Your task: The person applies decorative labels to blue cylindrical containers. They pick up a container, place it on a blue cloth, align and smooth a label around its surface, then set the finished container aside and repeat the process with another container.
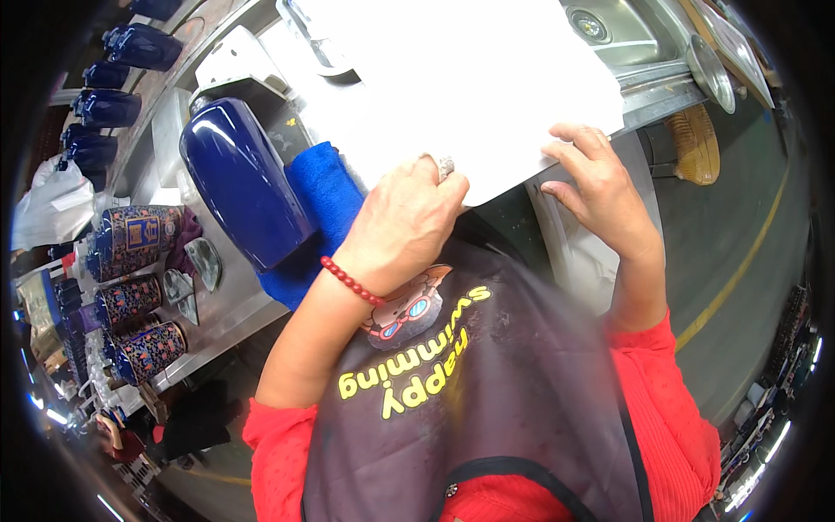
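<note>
My left hand [404,209], with a red bead bracelet [352,280] at the wrist, is closed at the near edge of a bright white sheet or board [487,96]. A small greyish, patterned bit [446,166] shows at its fingers, too small to name. My right hand [600,183] has its fingers apart at the right near corner of the white surface; thumb and fingertips do not meet. Left of my left hand, a glossy dark blue vase [243,183] lies on its side, partly on a bright blue towel [326,187].
Several blue vases [143,45] stand at the far left, with patterned vases [143,235] nearer. A steel sink [613,35] is at the far right, beside a round metal lid or pan [711,74]. A yellow-brown woven seat [694,143] is below.
</note>
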Available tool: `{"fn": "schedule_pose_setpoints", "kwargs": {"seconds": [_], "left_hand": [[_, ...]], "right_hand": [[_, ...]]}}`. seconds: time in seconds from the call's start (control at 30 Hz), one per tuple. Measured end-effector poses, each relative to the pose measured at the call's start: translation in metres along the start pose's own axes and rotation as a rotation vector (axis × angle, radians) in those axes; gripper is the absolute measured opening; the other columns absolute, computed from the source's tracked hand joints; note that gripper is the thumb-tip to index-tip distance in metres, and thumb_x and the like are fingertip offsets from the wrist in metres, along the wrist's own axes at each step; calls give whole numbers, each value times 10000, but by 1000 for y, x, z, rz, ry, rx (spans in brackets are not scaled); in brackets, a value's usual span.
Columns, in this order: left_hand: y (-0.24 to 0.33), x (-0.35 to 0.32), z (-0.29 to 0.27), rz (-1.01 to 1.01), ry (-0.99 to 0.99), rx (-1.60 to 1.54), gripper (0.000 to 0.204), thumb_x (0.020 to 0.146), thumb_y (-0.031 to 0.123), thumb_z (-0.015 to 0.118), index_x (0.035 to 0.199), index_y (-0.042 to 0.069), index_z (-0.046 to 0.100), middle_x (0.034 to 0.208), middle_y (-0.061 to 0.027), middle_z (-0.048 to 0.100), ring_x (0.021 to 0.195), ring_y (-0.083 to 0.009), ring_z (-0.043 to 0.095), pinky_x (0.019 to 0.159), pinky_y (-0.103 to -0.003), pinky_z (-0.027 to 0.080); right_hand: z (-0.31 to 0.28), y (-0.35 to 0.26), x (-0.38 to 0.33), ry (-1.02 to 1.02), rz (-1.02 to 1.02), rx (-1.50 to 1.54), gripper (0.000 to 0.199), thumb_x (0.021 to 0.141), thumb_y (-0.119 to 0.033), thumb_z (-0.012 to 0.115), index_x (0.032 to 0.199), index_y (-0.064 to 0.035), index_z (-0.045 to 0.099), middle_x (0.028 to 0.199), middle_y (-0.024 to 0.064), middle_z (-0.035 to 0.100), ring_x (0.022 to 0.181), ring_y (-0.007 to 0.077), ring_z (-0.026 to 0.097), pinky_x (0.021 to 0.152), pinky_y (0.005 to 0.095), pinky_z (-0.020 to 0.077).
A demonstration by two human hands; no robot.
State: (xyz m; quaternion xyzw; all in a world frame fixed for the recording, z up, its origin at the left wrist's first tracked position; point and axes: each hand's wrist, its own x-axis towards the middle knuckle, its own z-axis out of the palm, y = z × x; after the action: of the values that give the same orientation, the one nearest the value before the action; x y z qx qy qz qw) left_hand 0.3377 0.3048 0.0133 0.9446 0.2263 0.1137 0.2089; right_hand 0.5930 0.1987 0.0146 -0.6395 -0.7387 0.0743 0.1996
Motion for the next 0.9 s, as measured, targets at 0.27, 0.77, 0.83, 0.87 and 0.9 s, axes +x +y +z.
{"fn": "schedule_pose_setpoints", "kwargs": {"seconds": [0.27,0.77,0.83,0.87,0.9], "left_hand": [[-38,54,-52,-279,466,157,82,962,113,598,938,38,621,842,-196,648,840,-389,653,727,-477,533],[-25,-41,-111,-248,724,161,251,898,25,673,1143,-21,694,1103,-221,702,1020,-351,671,879,-390,528],[-33,-68,-113,-272,806,138,234,921,24,657,1143,-38,696,1105,-203,702,1044,-323,665,913,-384,519],[-39,-78,-110,-256,859,95,230,933,25,645,1147,-45,696,1110,-191,699,1050,-306,660,924,-381,515],[-43,-87,-104,-302,932,-20,228,952,32,624,1154,-50,693,1132,-182,689,1071,-283,649,935,-374,515]], "right_hand": [[-8,16,2,361,18,10,365,832,-21,748,1185,-17,655,1257,150,619,1151,351,590,981,425,486],[12,60,179,-21,-222,-315,144,818,-18,674,929,-65,751,1165,118,670,1212,328,571,962,425,513],[-10,61,208,-73,-232,-404,106,841,-8,661,906,-60,726,1044,102,672,1112,312,610,921,411,538],[-22,61,225,-68,-261,-450,104,851,1,649,902,-56,720,1021,92,671,1091,308,614,914,413,543],[-37,62,258,-49,-204,-491,202,854,22,629,1009,-70,720,1104,97,669,1153,308,594,946,418,539]]}}
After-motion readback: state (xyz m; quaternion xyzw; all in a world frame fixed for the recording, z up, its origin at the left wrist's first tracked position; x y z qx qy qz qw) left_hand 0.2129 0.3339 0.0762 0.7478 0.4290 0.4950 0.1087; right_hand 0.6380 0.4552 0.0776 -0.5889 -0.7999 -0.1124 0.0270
